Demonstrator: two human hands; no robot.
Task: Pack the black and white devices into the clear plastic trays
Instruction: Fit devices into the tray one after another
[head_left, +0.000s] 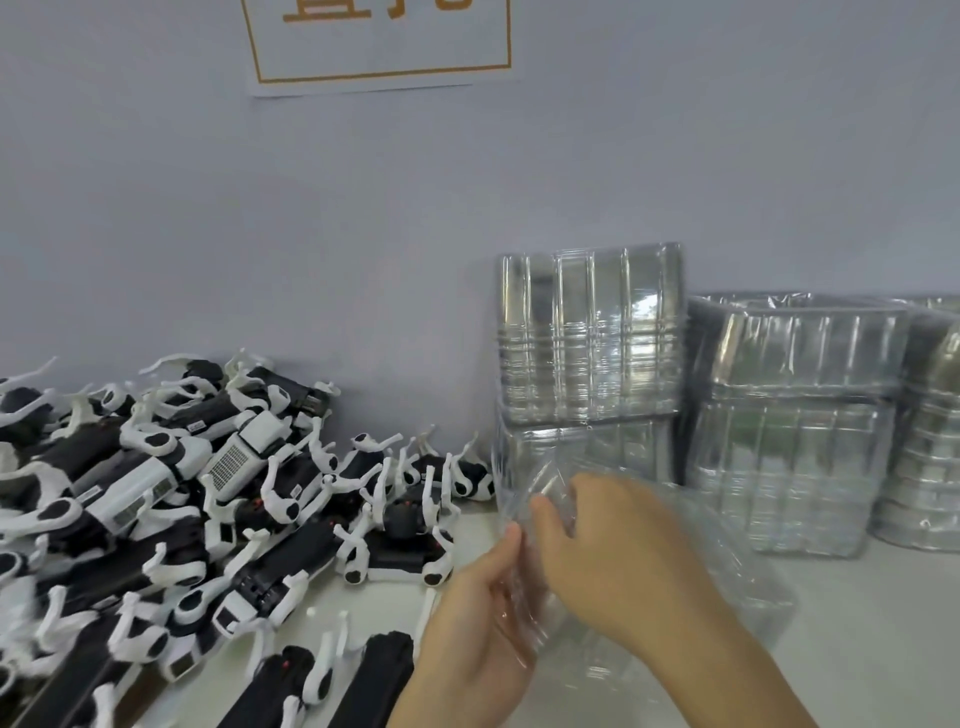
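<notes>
Tray (675, 587), lower right of frame, pinched at its near edge by left hand (478, 618) and right hand (608, 540), prob. to separate it. Devices (208, 499) heaped at left, unpacked.

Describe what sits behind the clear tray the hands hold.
Behind the tray stand stacks of clear trays against the wall. The hands and tray cover the stack's base.

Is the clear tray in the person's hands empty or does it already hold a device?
Empty: the clear tray shows only see-through plastic, and the devices lie piled on the table.
</notes>
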